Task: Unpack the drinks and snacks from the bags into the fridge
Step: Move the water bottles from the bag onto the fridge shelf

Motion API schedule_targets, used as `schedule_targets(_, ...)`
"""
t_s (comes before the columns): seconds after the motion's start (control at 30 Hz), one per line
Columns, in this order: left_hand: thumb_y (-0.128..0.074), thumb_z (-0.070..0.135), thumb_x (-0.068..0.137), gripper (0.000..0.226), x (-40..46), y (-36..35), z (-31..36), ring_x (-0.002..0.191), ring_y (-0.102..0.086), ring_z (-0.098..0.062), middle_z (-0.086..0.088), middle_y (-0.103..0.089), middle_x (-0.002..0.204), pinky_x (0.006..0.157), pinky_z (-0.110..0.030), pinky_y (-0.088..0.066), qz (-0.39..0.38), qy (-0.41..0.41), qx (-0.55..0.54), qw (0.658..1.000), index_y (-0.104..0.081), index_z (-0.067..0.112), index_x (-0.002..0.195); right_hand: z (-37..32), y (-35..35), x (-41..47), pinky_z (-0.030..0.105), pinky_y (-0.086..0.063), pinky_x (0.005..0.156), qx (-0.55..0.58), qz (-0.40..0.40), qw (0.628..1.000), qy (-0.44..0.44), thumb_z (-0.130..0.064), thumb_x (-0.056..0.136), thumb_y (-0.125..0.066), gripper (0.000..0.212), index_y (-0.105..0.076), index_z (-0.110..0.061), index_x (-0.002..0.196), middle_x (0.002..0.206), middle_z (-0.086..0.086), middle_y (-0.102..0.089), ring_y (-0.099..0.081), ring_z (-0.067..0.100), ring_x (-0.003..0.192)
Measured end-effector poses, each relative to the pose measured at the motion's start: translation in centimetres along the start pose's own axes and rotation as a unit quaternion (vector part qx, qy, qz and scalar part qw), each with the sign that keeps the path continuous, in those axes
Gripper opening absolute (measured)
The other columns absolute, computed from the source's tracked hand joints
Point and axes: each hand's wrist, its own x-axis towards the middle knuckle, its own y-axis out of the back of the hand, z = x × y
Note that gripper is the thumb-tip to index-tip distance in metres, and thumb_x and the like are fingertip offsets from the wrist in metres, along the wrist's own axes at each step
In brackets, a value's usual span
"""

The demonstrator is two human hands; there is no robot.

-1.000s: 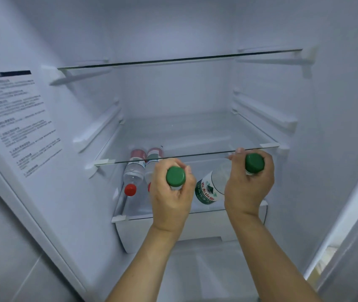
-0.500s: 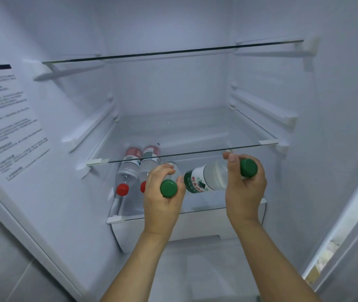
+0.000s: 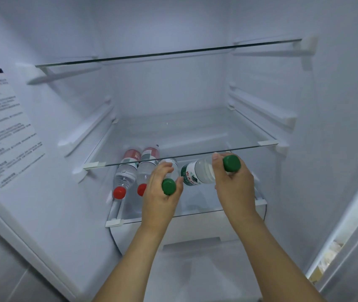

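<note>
Right now both hands are inside the open fridge, each wrapped around the neck end of a green-capped water bottle. The left hand [image 3: 161, 192] curls its fingers over the top of one green-capped bottle [image 3: 169, 171], whose cap faces the near side and whose body points toward the far wall; it sits low over the lower glass shelf [image 3: 195, 211], just beside the two bottles lying there. Whether it rests on the glass I cannot tell. The right hand [image 3: 232, 186] grips the second green-capped bottle [image 3: 197, 172] near its cap, thumb and fingers closed round the neck. That bottle is tilted sideways, cap up to the right, its base angled left toward the first bottle, the green-and-white label showing between the two hands. It is held clear above the shelf, just under the front edge of the middle glass shelf [image 3: 195, 154].

To the left of the left hand, two red-capped bottles [image 3: 128, 173] lie side by side on the lower shelf, touching each other, caps toward the near edge and red labels toward the back. Beneath that shelf is a white drawer front [image 3: 195, 227]. Higher up runs a top glass shelf [image 3: 167, 54]. On the fridge's left inner wall is a printed instruction sheet [image 3: 3, 131], its text too small to read. At the far right, past the fridge's edge, a sliver of something pale yellow shows, unclear what.
</note>
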Motion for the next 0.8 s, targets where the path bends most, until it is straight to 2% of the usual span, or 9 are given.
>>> schedule_targets(0.1, -0.067, 0.029, 0.09, 0.031, 0.3, -0.2, -1.0, 0.128, -0.044, 0.003, 0.01, -0.056, 0.131, 0.103, -0.008, -0.035, -0.022, 0.003, 0.015, 1.0, -0.058, 0.019, 0.118, -0.1, 0.1, 0.1, 0.028, -0.05, 0.064, -0.042, -0.011, 0.999, 0.003, -0.05, 0.09, -0.057, 0.021, -0.064, -0.03, 0.088, 0.076, -0.01, -0.065, -0.061, 0.004, 0.072)
schedule_targets(0.23, -0.068, 0.026, 0.09, 0.031, 1.1, -0.6, -2.0, 0.123, -0.04, 0.014, 0.011, -0.054, 0.131, 0.099, -0.002, -0.03, -0.046, -0.014, 0.043, 0.998, -0.057, 0.018, 0.119, 0.6, -0.1, 0.0, 0.039, -0.059, 0.072, -0.04, -0.028, 0.999, -0.017, -0.047, 0.089, -0.06, 0.023, -0.065, -0.03, 0.103, 0.086, -0.016, -0.065, -0.064, 0.007, 0.082)
schedule_targets(0.3, -0.068, 0.024, 0.09, 0.031, 1.9, -0.8, -2.4, 0.121, -0.044, 0.009, 0.009, -0.054, 0.129, 0.099, -0.005, -0.033, -0.066, -0.033, 0.056, 0.996, -0.057, 0.018, 0.118, 1.1, -0.1, 0.0, 0.035, -0.059, 0.076, -0.04, -0.033, 0.998, -0.019, -0.043, 0.089, -0.061, 0.026, -0.065, -0.028, 0.11, 0.092, -0.016, -0.065, -0.064, 0.005, 0.085)
schedule_targets(0.4, -0.068, 0.023, 0.09, 0.033, 2.8, -1.3, -3.1, 0.122, -0.05, -0.005, 0.006, -0.055, 0.128, 0.103, -0.018, -0.04, -0.087, -0.054, 0.075, 0.992, -0.056, 0.016, 0.121, 1.4, 0.0, -0.2, 0.016, -0.05, 0.08, -0.069, -0.063, 0.995, -0.027, -0.039, 0.089, -0.061, 0.041, -0.06, -0.025, 0.128, 0.107, -0.012, -0.064, -0.059, -0.003, 0.093)
schedule_targets(0.53, -0.07, 0.015, 0.088, 0.042, 3.4, -2.4, -4.8, 0.129, -0.047, -0.016, 0.0, -0.052, 0.136, 0.104, -0.028, -0.042, -0.123, -0.082, 0.154, 0.977, -0.055, 0.013, 0.127, 2.1, -0.4, -0.4, 0.023, -0.052, 0.085, -0.083, -0.124, 0.988, -0.043, -0.034, 0.086, -0.066, 0.054, -0.05, -0.032, 0.137, 0.115, -0.011, -0.062, -0.06, 0.006, 0.099)
schedule_targets(0.63, -0.069, 0.005, 0.085, 0.049, 3.6, -2.9, -5.8, 0.136, -0.04, -0.02, -0.003, -0.048, 0.142, 0.11, -0.035, -0.04, -0.148, -0.097, 0.187, 0.966, -0.052, 0.011, 0.131, 2.7, -0.5, 0.0, 0.009, -0.045, 0.08, -0.084, -0.17, 0.981, -0.039, -0.023, 0.086, -0.066, 0.058, -0.044, -0.037, 0.138, 0.113, -0.023, -0.055, -0.056, -0.005, 0.099)
schedule_targets(0.7, -0.068, 0.003, 0.084, 0.049, 3.6, -3.0, -5.9, 0.136, -0.04, -0.021, -0.005, -0.048, 0.141, 0.111, -0.035, -0.039, -0.147, -0.1, 0.189, 0.966, -0.052, 0.009, 0.13, 2.8, -0.7, 0.5, 0.004, -0.042, 0.075, -0.083, -0.189, 0.978, -0.044, -0.019, 0.086, -0.065, 0.061, -0.042, -0.037, 0.139, 0.108, -0.03, -0.049, -0.054, -0.008, 0.098)
schedule_targets(0.8, -0.067, 0.001, 0.083, 0.047, 3.5, -3.0, -5.8, 0.134, -0.041, -0.023, -0.007, -0.05, 0.139, 0.11, -0.03, -0.036, -0.136, -0.096, 0.197, 0.966, -0.053, 0.007, 0.128, 3.0, -1.4, 1.3, 0.006, -0.039, 0.079, -0.101, -0.213, 0.971, -0.045, -0.012, 0.086, -0.063, 0.067, -0.037, -0.031, 0.144, 0.118, -0.02, -0.046, -0.051, 0.003, 0.104)
